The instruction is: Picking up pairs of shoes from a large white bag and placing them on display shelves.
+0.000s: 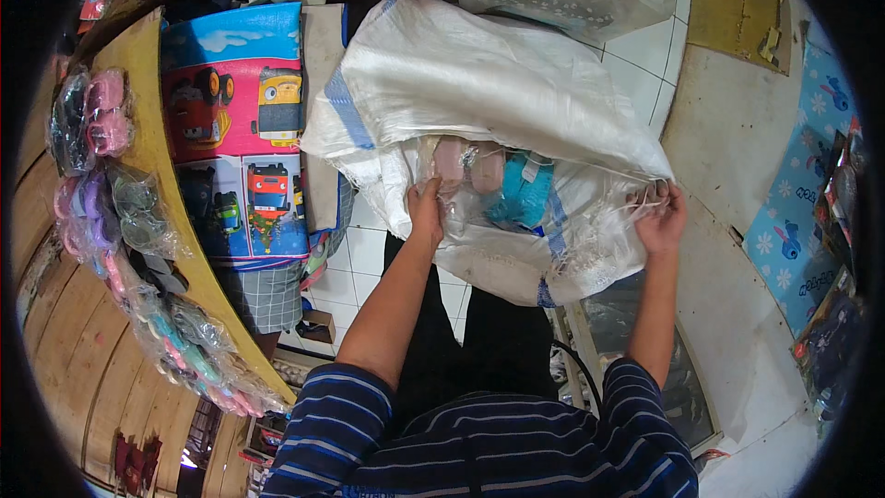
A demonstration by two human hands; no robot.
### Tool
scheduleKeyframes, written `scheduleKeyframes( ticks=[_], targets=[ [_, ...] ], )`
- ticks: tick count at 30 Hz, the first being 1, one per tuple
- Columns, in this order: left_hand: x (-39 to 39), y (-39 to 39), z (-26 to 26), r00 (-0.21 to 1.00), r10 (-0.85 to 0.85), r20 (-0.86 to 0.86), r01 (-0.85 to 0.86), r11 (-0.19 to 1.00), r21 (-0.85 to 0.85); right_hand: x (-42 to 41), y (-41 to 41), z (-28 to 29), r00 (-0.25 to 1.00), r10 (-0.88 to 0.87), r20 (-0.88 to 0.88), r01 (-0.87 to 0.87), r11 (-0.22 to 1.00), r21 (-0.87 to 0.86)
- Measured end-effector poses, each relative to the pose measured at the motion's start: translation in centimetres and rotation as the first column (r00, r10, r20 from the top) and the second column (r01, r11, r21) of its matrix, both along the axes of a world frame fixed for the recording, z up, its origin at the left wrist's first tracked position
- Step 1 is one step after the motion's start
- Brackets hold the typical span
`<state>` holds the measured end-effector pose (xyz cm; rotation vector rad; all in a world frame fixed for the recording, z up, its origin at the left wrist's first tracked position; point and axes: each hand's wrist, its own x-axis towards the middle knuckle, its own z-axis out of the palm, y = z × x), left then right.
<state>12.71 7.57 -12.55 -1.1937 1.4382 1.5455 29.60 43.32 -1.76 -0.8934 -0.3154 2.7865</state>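
Note:
A large white woven plastic sack (484, 76) with blue stripes lies before me, its mouth spread towards me. Inside the opening show a pair of pink slippers (464, 164) in clear plastic and turquoise footwear (524, 188), also wrapped. My left hand (426, 211) is at the left of the opening, its fingers closed on the clear plastic wrap of the pink pair. With my right hand (657, 216) I hold the sack's frayed rim at the right, fingers curled round the edge.
Wrapped sandals (109, 111) line a yellow-edged wooden shelf (200, 242) on the left. Beside it are folded cartoon-print mats (238, 111). A translucent bag (560, 0) stands beyond the sack on white floor tiles (639, 69). On the right is a pale worn surface (719, 152) with blue printed sheeting (781, 221).

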Motion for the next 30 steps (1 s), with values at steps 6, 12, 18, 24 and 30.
scheduleKeyframes(
  ticks=[6, 12, 18, 24, 30],
  targets=[
    [-0.5, -0.9, 0.2, 0.999, -0.032, -0.030, 0.031, 0.999, -0.037, -7.9, -1.1, 10.3, -0.097, 0.017, 0.995, -0.992, -0.083, -0.095],
    [-1.2, -1.6, 2.2, 0.976, -0.205, -0.079, 0.211, 0.974, 0.083, -15.5, -10.3, 14.7, 0.811, -0.131, 0.571, -0.564, 0.086, 0.821],
    [-1.4, -0.9, 2.3, 0.886, -0.445, -0.127, 0.461, 0.873, 0.156, -16.6, -17.6, -6.3, 0.139, 0.553, 0.821, -0.990, 0.091, 0.107],
    [-2.7, -0.6, 1.2, 0.690, -0.699, -0.187, 0.719, 0.693, 0.063, -10.0, -20.7, -17.1, 0.086, 0.349, 0.933, -0.775, 0.612, -0.157],
    [-2.2, -1.2, 0.6, 0.651, -0.752, -0.104, 0.755, 0.655, -0.010, -7.3, -23.1, -16.3, 0.351, 0.514, 0.782, -0.373, 0.843, -0.387]
  ],
)
